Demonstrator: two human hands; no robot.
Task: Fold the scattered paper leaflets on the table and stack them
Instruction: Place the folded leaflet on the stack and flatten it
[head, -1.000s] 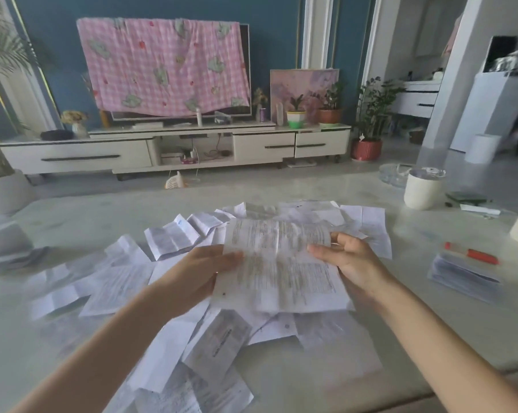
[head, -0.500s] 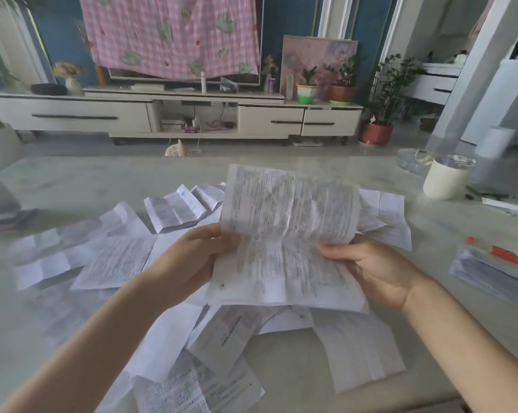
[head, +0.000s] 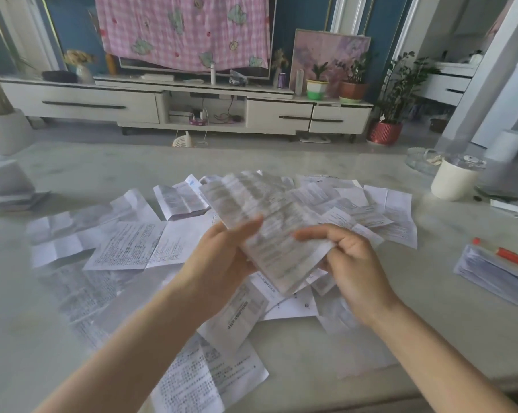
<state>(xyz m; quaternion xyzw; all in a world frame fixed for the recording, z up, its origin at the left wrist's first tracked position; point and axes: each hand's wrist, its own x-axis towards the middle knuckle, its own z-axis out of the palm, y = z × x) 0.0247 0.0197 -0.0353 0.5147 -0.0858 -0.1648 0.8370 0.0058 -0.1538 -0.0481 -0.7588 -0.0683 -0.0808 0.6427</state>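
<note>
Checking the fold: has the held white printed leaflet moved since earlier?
Yes. Against the scattered leaflets beneath, the held leaflet narrowed: right hand brought its edge leftward.

Pink checked cloth (head: 183,28), red pen (head: 503,253)

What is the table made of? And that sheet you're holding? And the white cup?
The table looks like polished stone, maybe marble: pale, mottled, glossy. The leaflet is thin matte paper: it bends and shows creases. The cup seems smooth white plastic or ceramic; unclear which.
</note>
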